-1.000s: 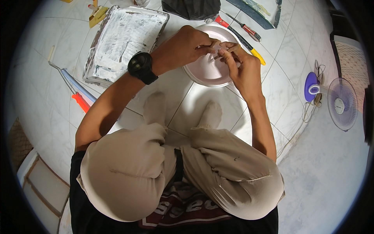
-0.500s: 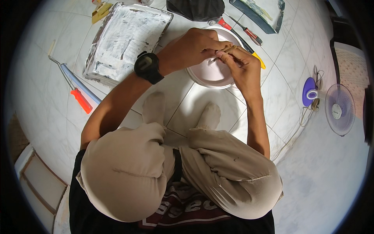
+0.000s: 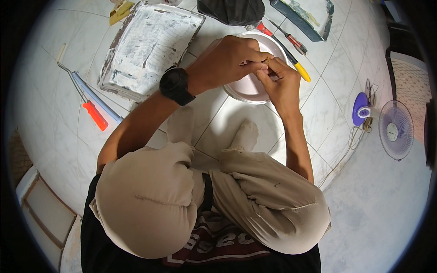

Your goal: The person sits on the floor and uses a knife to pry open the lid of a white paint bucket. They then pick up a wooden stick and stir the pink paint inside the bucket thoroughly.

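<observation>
Over a round white tub (image 3: 248,101) with a pale pinkish content, my two hands meet at the fingertips. My left hand (image 3: 230,59), with a black watch (image 3: 175,85) on its wrist, is closed in a pinch. From the right, my right hand (image 3: 283,86) pinches against it. A thin tan piece (image 3: 268,59) shows slightly between the fingers; its kind and most of its length are hidden. Just right of the tub lies a tool with a black and yellow handle (image 3: 298,67).
A paint-smeared white tray (image 3: 150,50) lies at far left, near a roller frame with a red handle (image 3: 95,117). A black bag (image 3: 232,11), a screwdriver (image 3: 296,43) and a dark tray (image 3: 314,29) sit at the back. A purple fan (image 3: 396,129) stands at right.
My hands have drawn closer together at the fingertips, and the tan piece is more covered. My left wrist has turned slightly and shifted a little to the right.
</observation>
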Action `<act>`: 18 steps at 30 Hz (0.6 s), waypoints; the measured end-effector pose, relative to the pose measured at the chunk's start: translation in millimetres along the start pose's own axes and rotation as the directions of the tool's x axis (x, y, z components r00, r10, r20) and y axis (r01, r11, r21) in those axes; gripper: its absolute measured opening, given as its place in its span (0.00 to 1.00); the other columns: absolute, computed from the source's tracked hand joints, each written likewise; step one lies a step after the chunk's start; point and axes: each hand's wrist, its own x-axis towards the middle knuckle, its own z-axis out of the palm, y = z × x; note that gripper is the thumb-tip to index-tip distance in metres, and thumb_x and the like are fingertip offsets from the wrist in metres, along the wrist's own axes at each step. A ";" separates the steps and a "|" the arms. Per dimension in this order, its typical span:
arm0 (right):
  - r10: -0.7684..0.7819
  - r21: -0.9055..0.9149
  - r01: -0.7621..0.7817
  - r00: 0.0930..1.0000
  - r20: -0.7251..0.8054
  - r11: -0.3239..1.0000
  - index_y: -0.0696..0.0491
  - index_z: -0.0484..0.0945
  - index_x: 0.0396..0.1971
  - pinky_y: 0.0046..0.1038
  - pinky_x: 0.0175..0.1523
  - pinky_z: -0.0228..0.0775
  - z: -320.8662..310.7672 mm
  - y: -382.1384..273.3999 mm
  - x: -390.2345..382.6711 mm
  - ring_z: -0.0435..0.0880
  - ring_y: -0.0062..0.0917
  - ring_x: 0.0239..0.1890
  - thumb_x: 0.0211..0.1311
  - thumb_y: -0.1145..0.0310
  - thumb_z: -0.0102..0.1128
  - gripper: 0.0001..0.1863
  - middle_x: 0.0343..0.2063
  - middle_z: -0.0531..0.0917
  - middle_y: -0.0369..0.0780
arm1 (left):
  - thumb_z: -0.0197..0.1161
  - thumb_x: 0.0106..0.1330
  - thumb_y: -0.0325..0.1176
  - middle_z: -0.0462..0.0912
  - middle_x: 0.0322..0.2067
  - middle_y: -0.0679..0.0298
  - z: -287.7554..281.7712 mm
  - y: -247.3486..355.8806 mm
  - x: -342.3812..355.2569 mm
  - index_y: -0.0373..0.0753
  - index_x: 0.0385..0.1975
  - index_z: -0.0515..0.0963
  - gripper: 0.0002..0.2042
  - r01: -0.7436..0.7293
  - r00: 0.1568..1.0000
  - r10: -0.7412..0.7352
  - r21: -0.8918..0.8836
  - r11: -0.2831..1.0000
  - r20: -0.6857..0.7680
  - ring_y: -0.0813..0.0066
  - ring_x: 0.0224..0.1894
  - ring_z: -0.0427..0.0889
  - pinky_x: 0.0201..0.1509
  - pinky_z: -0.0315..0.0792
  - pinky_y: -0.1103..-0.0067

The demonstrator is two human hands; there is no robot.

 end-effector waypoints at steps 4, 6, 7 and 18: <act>-0.027 0.136 0.009 0.991 0.130 0.991 0.60 0.88 0.42 0.25 0.37 0.77 -14.2 -0.7 6.6 0.83 0.21 0.29 0.65 0.73 0.74 0.09 0.28 0.86 0.40 | 0.70 0.69 0.28 0.86 0.37 0.59 1.1 -6.9 -0.9 0.37 0.52 0.87 0.13 -0.034 0.999 0.032 -0.085 0.996 -0.027 0.67 0.37 0.85 0.44 0.78 0.76; 0.055 0.193 -0.092 0.981 0.188 0.977 0.60 0.88 0.42 0.24 0.36 0.77 -14.9 3.3 10.4 0.82 0.19 0.28 0.65 0.73 0.73 0.09 0.26 0.86 0.39 | 0.70 0.68 0.28 0.87 0.37 0.58 -0.8 -10.5 0.7 0.37 0.51 0.87 0.12 -0.055 0.997 0.048 -0.137 0.989 -0.054 0.67 0.37 0.85 0.45 0.79 0.76; 0.058 0.195 -0.098 0.977 0.203 0.976 0.60 0.87 0.42 0.24 0.36 0.77 -15.5 3.5 12.8 0.83 0.18 0.28 0.65 0.73 0.73 0.09 0.26 0.86 0.39 | 0.71 0.68 0.27 0.87 0.37 0.58 -1.8 -10.3 1.0 0.37 0.50 0.88 0.12 -0.065 0.996 0.055 -0.163 0.984 -0.069 0.67 0.37 0.86 0.45 0.79 0.77; 0.161 -0.254 -0.060 0.902 0.400 0.965 0.62 0.84 0.37 0.32 0.39 0.81 -49.7 -39.6 39.5 0.91 0.34 0.32 0.66 0.69 0.72 0.11 0.27 0.89 0.46 | 0.74 0.66 0.32 0.91 0.38 0.63 -7.7 11.7 3.1 0.38 0.41 0.90 0.08 0.112 0.985 -0.130 -0.151 0.982 -0.116 0.75 0.33 0.88 0.39 0.80 0.78</act>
